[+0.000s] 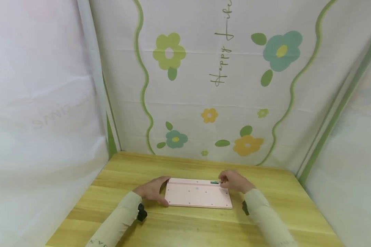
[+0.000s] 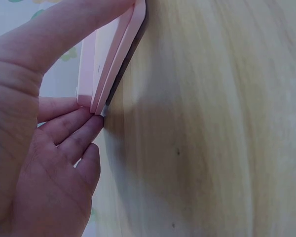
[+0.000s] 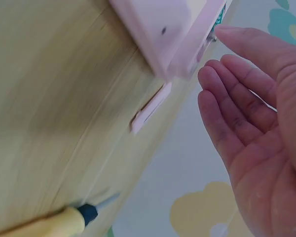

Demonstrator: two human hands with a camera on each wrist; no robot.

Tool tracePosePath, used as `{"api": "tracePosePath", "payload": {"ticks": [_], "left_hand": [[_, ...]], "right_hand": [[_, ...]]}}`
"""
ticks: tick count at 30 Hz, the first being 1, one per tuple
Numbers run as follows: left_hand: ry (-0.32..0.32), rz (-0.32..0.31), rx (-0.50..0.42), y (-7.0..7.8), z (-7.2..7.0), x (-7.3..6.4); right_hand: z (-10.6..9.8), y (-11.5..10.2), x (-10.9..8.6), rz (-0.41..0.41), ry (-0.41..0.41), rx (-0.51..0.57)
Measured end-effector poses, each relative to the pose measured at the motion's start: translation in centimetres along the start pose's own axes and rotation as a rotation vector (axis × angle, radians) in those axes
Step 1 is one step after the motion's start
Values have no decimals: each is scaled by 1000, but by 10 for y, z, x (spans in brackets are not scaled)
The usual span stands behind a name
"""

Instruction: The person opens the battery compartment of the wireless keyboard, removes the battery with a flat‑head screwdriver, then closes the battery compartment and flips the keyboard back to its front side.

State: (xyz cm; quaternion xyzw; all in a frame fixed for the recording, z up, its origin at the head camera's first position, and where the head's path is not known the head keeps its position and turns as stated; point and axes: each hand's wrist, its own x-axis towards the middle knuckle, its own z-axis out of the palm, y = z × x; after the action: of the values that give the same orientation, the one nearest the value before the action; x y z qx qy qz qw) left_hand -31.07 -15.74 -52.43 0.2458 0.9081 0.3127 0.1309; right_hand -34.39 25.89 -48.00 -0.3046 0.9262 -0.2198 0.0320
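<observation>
A pink keyboard point(image 1: 198, 197) lies upside down on the wooden table, screw heads showing. Along its far raised strip an opened slot shows a green piece point(image 1: 214, 182) inside. My left hand point(image 1: 153, 189) grips the keyboard's left end, thumb at the near corner and fingers at the far corner. At the slot is my right hand point(image 1: 235, 180), its thumb tip right by a small silvery end point(image 3: 212, 37) beside the green. The other fingers lie together, bent, just below the thumb in the right wrist view. I cannot tell whether they pinch that silvery end.
A narrow pink strip point(image 3: 152, 107) lies on the table past the keyboard's right end. Farther along rests a screwdriver point(image 3: 59, 224) with a yellow handle and dark collar. White flower-printed cloth point(image 1: 191, 85) hangs behind the table point(image 1: 185, 226) and at both sides.
</observation>
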Motion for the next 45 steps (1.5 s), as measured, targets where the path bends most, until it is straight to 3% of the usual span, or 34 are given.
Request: {"api": "tracePosePath", "payload": {"ticks": [6,17,23,28,33,40,45], "left_hand": [[-2,-4,5,1,-1,2],[-8,0,6,-1,-1,2],[-7,-14,23,2,-3,1],[-10,-11,16,2,-2,0],[-13,-6,14,1,-1,-1],[-4,-10,21,2,-2,0],[-10,-4,32,0,-1,1]], "right_hand": [[8,-5,7,39,8,55],[22,6,17,178,55,134],[20,10,22,138,45,130],[10,4,20,73,-22,114],[-4,0,22,65,-79,105],[-21,3,29,40,-26,60],[-16,7,36,88,-12,79]]}}
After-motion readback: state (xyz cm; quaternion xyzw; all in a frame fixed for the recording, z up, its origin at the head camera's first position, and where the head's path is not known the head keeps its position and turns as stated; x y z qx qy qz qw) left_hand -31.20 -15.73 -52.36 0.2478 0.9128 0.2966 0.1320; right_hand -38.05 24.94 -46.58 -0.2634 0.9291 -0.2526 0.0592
